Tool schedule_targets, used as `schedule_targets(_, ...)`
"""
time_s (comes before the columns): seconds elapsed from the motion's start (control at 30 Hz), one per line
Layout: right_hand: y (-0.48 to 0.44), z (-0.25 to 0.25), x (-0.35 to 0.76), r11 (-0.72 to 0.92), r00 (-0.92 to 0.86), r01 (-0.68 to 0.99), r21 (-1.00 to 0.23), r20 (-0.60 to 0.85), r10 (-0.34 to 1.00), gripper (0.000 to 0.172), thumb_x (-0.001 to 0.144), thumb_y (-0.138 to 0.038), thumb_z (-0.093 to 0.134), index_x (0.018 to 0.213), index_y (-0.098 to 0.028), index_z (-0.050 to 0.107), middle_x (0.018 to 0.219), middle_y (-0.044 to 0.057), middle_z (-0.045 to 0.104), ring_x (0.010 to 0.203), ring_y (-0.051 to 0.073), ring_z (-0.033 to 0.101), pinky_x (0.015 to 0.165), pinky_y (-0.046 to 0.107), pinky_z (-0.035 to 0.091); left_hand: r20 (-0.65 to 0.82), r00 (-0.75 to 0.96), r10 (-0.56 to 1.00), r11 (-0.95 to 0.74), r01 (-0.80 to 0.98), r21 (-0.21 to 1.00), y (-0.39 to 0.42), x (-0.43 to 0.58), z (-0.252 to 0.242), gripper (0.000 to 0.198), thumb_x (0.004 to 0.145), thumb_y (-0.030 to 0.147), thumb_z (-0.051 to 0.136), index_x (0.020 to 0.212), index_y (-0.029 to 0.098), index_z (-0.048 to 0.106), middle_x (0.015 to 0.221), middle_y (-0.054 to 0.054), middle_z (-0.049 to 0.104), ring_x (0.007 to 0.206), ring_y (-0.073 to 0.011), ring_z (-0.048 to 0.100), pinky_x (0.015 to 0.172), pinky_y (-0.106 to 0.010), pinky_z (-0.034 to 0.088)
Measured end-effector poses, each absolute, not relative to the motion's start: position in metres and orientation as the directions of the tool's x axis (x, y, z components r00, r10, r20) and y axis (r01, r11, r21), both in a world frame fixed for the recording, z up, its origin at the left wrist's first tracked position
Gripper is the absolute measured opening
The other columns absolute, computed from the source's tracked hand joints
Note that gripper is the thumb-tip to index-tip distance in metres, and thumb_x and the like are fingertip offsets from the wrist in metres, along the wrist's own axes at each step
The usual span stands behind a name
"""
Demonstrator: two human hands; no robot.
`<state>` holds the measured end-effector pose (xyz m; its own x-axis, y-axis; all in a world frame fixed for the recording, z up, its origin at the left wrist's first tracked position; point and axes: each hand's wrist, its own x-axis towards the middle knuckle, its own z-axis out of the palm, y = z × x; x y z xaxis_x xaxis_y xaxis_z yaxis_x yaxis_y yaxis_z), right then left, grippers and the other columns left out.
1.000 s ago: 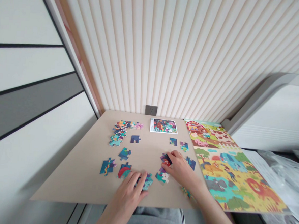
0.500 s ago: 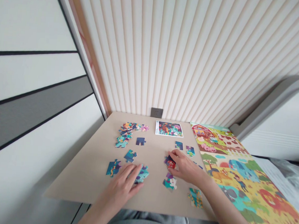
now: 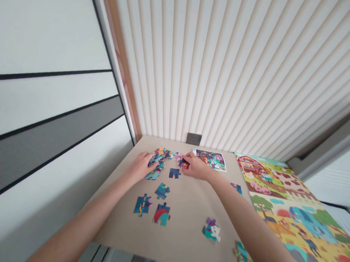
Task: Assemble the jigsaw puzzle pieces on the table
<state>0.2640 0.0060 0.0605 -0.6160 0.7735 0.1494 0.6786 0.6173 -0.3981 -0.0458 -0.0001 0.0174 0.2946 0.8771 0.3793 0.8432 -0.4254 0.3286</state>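
Apparently we're joining: right hand [image 3: 197, 166] pinches red piece [image 3: 186, 165], half-open left hand [image 3: 141, 167] touches partial puzzle [image 3: 160, 162] between them; alignment likely needed.

Flat beige bench [image 3: 184, 212], and it's busy: an L-shaped cluster of multicoloured jigsaw pieces [image 3: 153, 174] at far left, a white-bordered rectangular picture card [image 3: 211, 160] by the back edge, a red-and-blue jigsaw piece [image 3: 161, 214] lying loose nearer, and, rightward, a colourful rectangular farm picture [image 3: 271, 178] adjoining a yellow animal picture [image 3: 296, 223]!
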Motion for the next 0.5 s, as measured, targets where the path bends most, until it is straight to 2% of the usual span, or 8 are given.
schedule_targets(0.2, 0.054, 0.04, 0.222, 0.578, -0.577, 0.722, -0.381, 0.13, 0.807, 0.036, 0.087, -0.025, 0.068, 0.121, -0.014, 0.066, 0.117, 0.01, 0.056, 0.1, 0.019, 0.061, 0.097, 0.031, 0.046, 0.417, 0.313, 0.853, -0.461, 0.827, 0.322, 0.029, -0.027, 0.009, 0.04, 0.099, 0.037, 0.054, 0.133, 0.016, 0.061, 0.118, -0.013, 0.063, 0.118, -0.0291, 0.057, 0.106, -0.043, 0.046)
schedule_targets(0.33, 0.065, 0.035, 0.224, 0.541, -0.537, 0.762, -0.356, 0.121, 0.835, 0.044, 0.091, -0.034, 0.066, 0.132, -0.016, 0.062, 0.123, 0.012, 0.057, 0.107, 0.021, 0.061, 0.097, 0.031, 0.044, 0.433, 0.323, 0.842, -0.482, 0.811, 0.331, 0.041, -0.016, 0.004, 0.041, 0.101, 0.033, 0.05, 0.137, 0.016, 0.059, 0.122, -0.014, 0.062, 0.119, -0.0288, 0.056, 0.108, -0.044, 0.044)
schedule_targets(0.5, 0.068, 0.037, 0.233, 0.486, -0.478, 0.824, -0.292, 0.103, 0.872, 0.052, 0.093, -0.036, 0.063, 0.141, -0.017, 0.056, 0.13, 0.015, 0.059, 0.119, 0.028, 0.058, 0.103, 0.04, 0.04, 0.446, 0.365, 0.817, -0.53, 0.779, 0.334, 0.049, -0.009, 0.004, 0.043, 0.1, 0.028, 0.051, 0.141, 0.016, 0.055, 0.129, -0.013, 0.063, 0.123, -0.0282, 0.054, 0.11, -0.043, 0.042)
